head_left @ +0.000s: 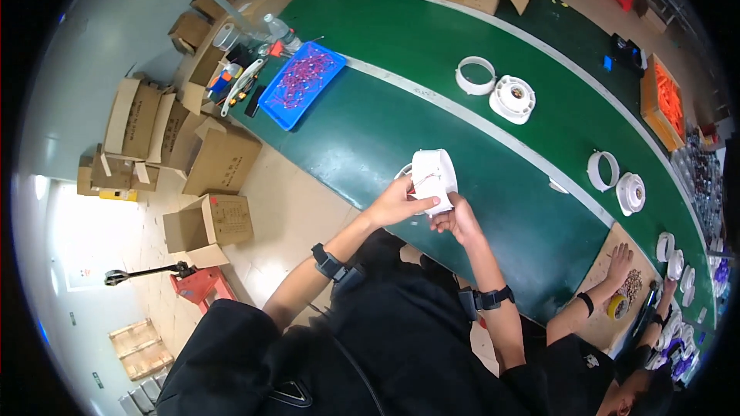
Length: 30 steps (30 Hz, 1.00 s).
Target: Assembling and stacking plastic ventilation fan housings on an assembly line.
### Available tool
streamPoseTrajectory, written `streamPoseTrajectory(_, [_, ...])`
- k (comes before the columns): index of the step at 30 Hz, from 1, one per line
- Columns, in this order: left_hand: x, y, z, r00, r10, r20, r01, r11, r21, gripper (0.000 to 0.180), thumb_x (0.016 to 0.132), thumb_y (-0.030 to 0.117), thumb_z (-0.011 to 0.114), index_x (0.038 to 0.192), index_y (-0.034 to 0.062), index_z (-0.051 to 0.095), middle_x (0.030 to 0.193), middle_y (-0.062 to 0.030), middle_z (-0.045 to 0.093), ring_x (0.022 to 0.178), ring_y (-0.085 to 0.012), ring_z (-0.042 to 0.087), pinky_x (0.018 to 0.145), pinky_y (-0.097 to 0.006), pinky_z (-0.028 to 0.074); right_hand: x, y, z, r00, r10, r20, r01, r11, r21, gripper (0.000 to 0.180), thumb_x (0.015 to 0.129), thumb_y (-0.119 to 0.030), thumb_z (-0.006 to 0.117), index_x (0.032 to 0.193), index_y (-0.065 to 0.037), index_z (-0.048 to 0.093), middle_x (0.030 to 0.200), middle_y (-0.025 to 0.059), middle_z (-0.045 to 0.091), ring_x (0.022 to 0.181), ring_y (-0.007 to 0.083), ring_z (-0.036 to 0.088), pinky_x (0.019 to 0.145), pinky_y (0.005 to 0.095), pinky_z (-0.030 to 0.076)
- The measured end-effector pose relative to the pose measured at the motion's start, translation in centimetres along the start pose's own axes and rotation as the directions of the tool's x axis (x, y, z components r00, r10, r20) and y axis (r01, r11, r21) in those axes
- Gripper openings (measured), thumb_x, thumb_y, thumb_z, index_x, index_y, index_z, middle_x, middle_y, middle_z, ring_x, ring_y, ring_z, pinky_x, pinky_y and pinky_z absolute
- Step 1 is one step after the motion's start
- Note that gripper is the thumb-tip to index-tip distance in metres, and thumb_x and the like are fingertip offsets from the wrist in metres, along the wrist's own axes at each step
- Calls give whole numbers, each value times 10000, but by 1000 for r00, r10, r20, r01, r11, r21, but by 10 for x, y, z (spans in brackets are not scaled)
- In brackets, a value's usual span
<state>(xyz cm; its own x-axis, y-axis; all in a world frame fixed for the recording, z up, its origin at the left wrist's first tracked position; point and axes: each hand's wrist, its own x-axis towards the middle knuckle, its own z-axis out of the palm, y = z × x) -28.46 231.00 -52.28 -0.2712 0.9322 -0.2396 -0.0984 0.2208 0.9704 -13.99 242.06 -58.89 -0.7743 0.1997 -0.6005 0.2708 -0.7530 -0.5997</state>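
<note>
While the left hand [398, 202] clamps a rounded white plastic housing [438, 181] over the glossy green tabletop [524, 223], the right hand [460, 222], fingers curled, meets its lower edge. Thin reddish wire [423, 179] showing there suggests work only partway done. Beyond, a hollow white ring [475, 90] and squarish white base [513, 99] sit unjoined.
</note>
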Motion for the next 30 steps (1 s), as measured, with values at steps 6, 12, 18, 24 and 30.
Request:
streamPoseTrajectory(6, [-17,-10,-71,939,-143,314,183,978,-101,357,883,113,681,1201,-8,572,1064,-28,651,981,-90,585,821,-268,501,-1,-1,28,987,-32,-155,-4,975,-222,327,931,-215,486,1161,17,489,666,96,563,449,99,467,364,209,299])
streamPoseTrajectory(12, [12,-9,-114,945,-48,325,114,976,-187,420,940,242,622,1248,-25,520,1041,-9,621,922,-77,544,797,-271,481,38,-11,26,995,-3,-101,-41,904,-425,428,889,-109,536,1286,-29,400,626,91,556,415,97,457,341,212,288])
streamPoseTrajectory(18, [51,-103,-276,992,64,-107,1,858,513,232,911,211,572,1082,54,586,926,-159,675,823,-314,661,726,-403,518,163,-81,66,919,-167,-356,43,942,-332,450,877,-103,495,1298,-61,343,609,105,556,390,113,462,321,225,311])
streamPoseTrajectory(24, [31,-117,-404,984,36,-177,86,771,631,138,868,128,556,961,52,624,810,-159,666,718,-330,649,664,-416,520,340,-151,69,819,-299,-490,214,951,-222,288,887,-88,482,1148,-40,368,665,102,549,484,151,549,387,251,429])
streamPoseTrajectory(30, [1,-148,-444,943,-45,-330,236,791,565,125,849,114,560,951,82,624,786,-140,669,736,-328,654,674,-432,519,379,-184,114,927,-239,-289,170,955,-244,479,952,-289,493,1394,-114,429,1146,111,631,1025,206,607,799,351,506])
